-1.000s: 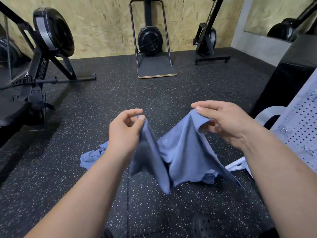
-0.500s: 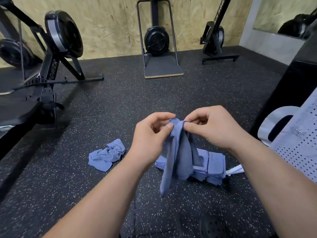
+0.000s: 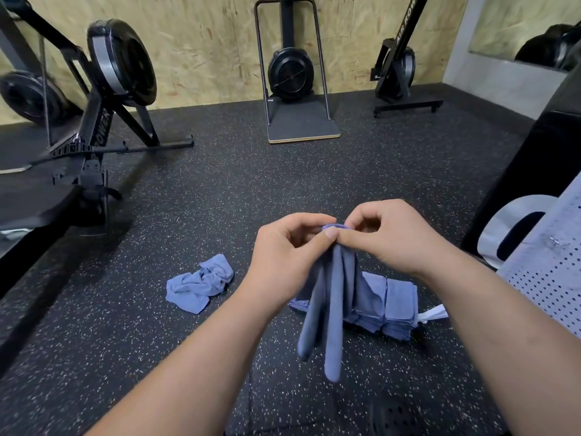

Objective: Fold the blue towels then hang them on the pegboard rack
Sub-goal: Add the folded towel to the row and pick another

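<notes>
A blue towel [image 3: 330,313] hangs doubled over in front of me, its top edges bunched together. My left hand [image 3: 283,256] and my right hand [image 3: 393,237] meet at that top edge, and both pinch it between thumb and fingers. Behind the hanging towel, a stack of folded blue towels [image 3: 390,303] lies on the speckled black floor. A crumpled blue towel [image 3: 201,283] lies on the floor to the left. The white pegboard rack [image 3: 553,262] leans at the right edge of the view.
A rowing machine [image 3: 103,99] stands at the left, a fan machine on a platform [image 3: 292,77] against the back wall and another machine [image 3: 402,67] at the back right. A black padded box [image 3: 540,152] stands at the right, behind the pegboard.
My hands came together from wide apart, so the spread towel now hangs doubled in half. The view shifted, and the folded stack came into sight behind the towel.
</notes>
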Demonstrator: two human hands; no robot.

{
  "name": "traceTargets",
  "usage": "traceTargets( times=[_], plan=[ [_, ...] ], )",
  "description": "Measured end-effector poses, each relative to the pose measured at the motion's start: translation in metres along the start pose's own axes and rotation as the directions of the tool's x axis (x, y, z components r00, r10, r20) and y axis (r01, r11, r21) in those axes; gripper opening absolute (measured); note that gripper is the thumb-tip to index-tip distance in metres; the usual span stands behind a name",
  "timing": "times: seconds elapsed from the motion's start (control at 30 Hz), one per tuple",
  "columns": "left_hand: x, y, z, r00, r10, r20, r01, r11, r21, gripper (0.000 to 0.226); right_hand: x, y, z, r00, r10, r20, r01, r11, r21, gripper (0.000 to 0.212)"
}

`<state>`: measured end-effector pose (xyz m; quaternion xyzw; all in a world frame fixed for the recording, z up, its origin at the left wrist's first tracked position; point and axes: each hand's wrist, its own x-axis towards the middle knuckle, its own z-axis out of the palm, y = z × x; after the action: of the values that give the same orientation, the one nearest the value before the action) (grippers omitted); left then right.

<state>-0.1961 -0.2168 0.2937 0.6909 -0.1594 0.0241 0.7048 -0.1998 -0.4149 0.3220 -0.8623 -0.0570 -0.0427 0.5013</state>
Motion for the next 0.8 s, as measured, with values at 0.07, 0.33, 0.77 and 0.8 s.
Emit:
traceTargets(
  times=[0.07, 0.33, 0.77, 0.8],
  plan=[
    [0.001, -0.003, -0.001, 1.0, 0.006, -0.015, -0.005, 0.999, 0.039, 0.014, 0.0, 0.001, -0.003, 0.999, -0.029, 0.03, 0.032, 0.996, -0.085, 0.025],
    [0.006, -0.008, -0.007, 0.996, 0.085, 0.001, -0.083, 0.972, 0.221, 0.019, 0.005, 0.012, -0.006, 0.985, -0.106, 0.139, 0.121, 0.988, -0.101, 0.018],
    [0.016, 0.0, -0.044, 0.953, 0.266, -0.145, -0.127, 0.784, 0.607, 0.011, 0.008, 0.034, -0.009, 0.957, 0.02, 0.29, 0.051, 0.97, -0.237, 0.015],
    [0.018, -0.001, -0.049, 0.949, 0.242, -0.2, -0.084, 0.809, 0.582, 0.011, 0.009, 0.038, -0.011, 0.96, 0.037, 0.277, 0.041, 0.962, -0.271, 0.014]
  ],
)
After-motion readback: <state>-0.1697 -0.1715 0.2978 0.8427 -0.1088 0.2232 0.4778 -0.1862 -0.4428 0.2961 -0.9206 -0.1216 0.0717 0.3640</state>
